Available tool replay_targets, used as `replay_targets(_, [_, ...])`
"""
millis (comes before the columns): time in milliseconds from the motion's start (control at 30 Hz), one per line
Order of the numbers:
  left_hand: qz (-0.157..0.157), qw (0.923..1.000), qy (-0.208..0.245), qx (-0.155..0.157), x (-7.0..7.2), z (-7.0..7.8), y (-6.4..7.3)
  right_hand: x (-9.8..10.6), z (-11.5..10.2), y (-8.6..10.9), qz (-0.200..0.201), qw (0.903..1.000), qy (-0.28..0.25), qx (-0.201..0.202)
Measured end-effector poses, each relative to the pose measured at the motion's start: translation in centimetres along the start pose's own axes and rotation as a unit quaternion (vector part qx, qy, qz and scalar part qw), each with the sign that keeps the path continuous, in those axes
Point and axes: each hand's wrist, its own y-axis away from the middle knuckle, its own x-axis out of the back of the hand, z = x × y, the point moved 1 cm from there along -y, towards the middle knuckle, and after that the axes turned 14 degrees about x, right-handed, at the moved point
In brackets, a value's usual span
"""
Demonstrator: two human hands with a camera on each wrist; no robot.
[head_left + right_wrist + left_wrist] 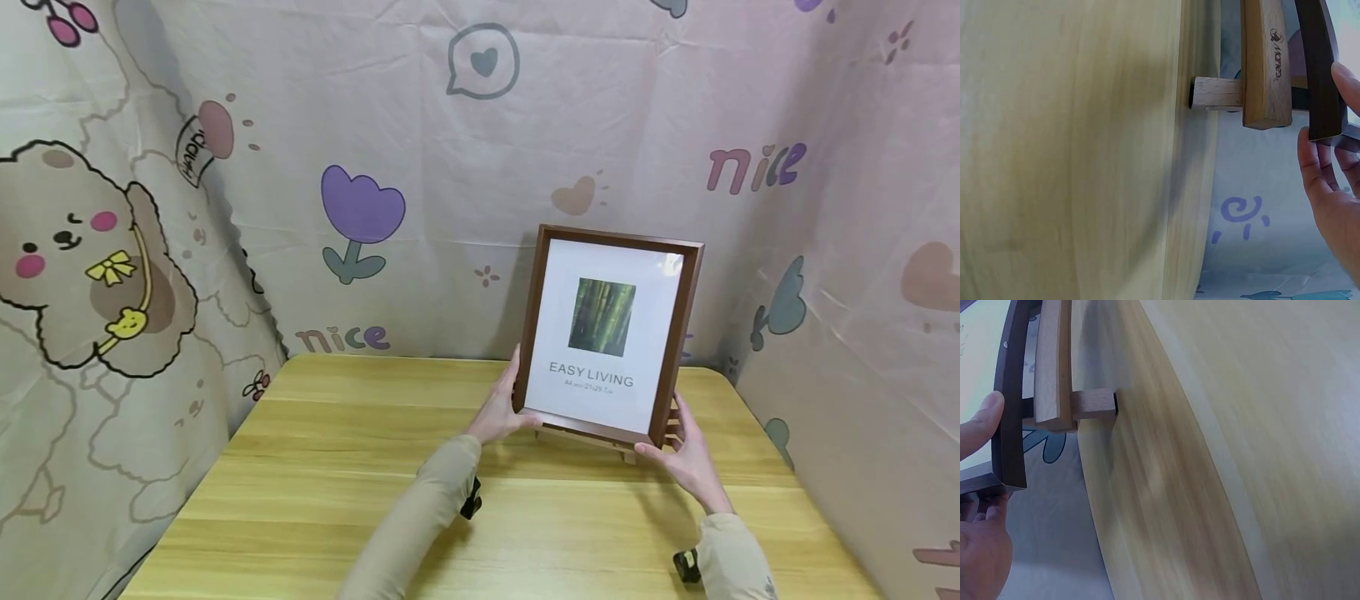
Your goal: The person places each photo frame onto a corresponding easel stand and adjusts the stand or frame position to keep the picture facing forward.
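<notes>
A brown picture frame (532, 333) stands nearly upright, tilted a little, with a white "EASY LIVING" sheet and a small green bamboo picture inside. My left hand (498, 412) grips its lower left corner, thumb on the front and fingers behind. At the lower right corner my right hand (692, 458) holds it the same way. Just below the frame is a small wooden easel (585, 437), mostly hidden behind it in the head view. Both wrist views show a gap between the frame's bottom edge and the easel's ledge (1266, 69). Short wooden feet (1094, 403) carry the easel on the table.
The light wood table (360, 467) reaches back to a printed cloth (450, 167) hung behind it and on both sides. A small black device (471, 500) is worn at the left wrist, another black device (686, 565) at the right.
</notes>
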Motion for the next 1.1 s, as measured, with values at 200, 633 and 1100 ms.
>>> replay_targets(200, [-0.002,0.9999,0.001,0.016,-0.5,0.0,-0.2,0.0,0.1,0.0,-0.004,0.9997,0.02,-0.01])
replay_targets(633, [0.011,0.9994,0.003,0.032,-1.3,0.5,-0.3,-0.2,0.4,-0.2,-0.026,0.9969,0.065,-0.036])
replay_targets(1100, [0.017,0.9974,-0.002,0.07,-2.0,0.5,-0.6,-0.5,1.0,-0.3,-0.033,0.9975,0.047,-0.042])
